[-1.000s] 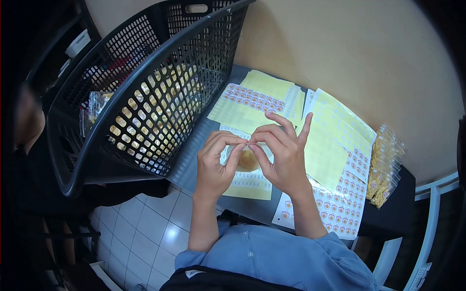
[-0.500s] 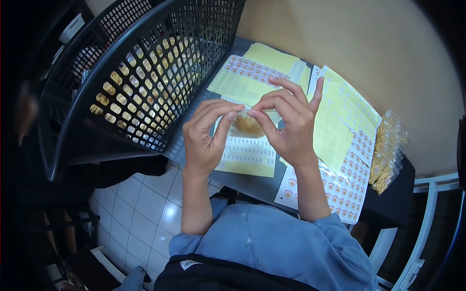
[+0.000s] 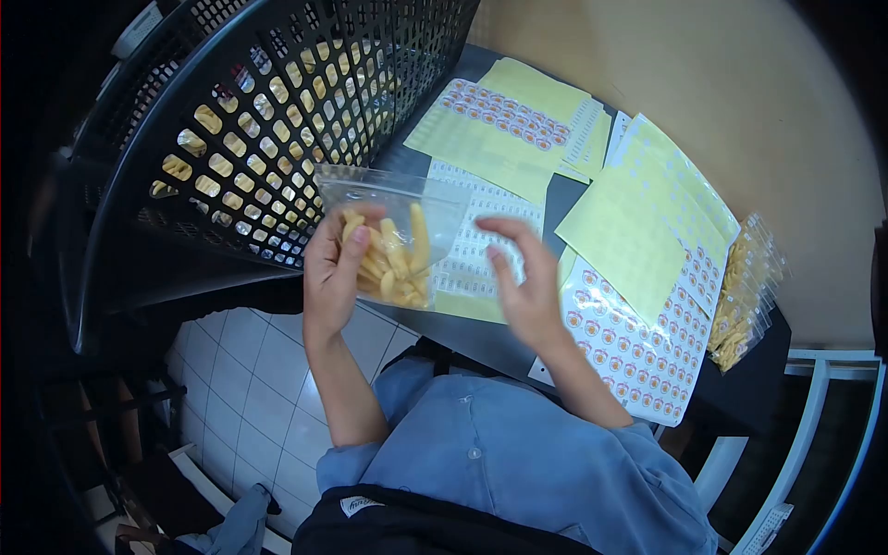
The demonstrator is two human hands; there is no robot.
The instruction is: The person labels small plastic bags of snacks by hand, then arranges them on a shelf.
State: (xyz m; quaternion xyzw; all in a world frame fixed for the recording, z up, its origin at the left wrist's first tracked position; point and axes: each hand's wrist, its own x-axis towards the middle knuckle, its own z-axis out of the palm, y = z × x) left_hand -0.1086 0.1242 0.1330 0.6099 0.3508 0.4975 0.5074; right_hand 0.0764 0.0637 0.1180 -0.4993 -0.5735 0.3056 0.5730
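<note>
And we've got our L hand [image 3: 335,264] clasping a clear rectangular plastic bag [image 3: 441,220] of yellow stick-shaped pieces [image 3: 392,257], left of centre in frame! Our R hand [image 3: 531,294] is free, thumb & index apart, mid-frame, above a white paper sheet of small printed labels [image 3: 472,268]. Upper L: black slotted plastic basket [image 3: 120,245]; far R, approx mid-height: a row of clear plastic packets [image 3: 746,294] w/ yellow contents

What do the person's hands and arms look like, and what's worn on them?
The left hand and right hand show no gloves, and the wrists show no watch or bracelet. The forearms are uncovered up to loose, plain blue sleeves, part of a blue shirt with buttons down the front.
</note>
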